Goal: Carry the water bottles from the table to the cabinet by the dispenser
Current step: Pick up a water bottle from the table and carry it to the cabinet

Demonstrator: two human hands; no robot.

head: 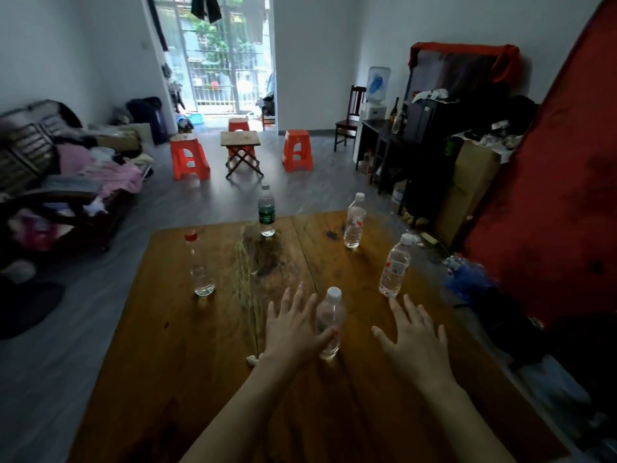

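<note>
Several clear water bottles stand upright on a wooden table [207, 379]. The nearest, a white-capped bottle [330, 315], stands between my hands. My left hand [295, 324] is spread just left of it, the thumb tip touching its lower side. My right hand [412, 335] hovers with straight fingers to its right, apart from it. Another white-capped bottle [395, 265] stands just beyond my right fingertips, and a third [354, 220] farther back. A red-capped bottle [199, 262] is at the left and a green-labelled one [266, 210] at the far edge. The dark cabinet [377, 142] with the water dispenser [377, 90] is far right.
Red plastic stools [188, 157] and a small folding table [241, 150] stand on the open floor ahead. A cluttered sofa [60, 175] lines the left wall. A red upright panel [551, 195], a cardboard box [467, 188] and blue bags [467, 279] crowd the right side.
</note>
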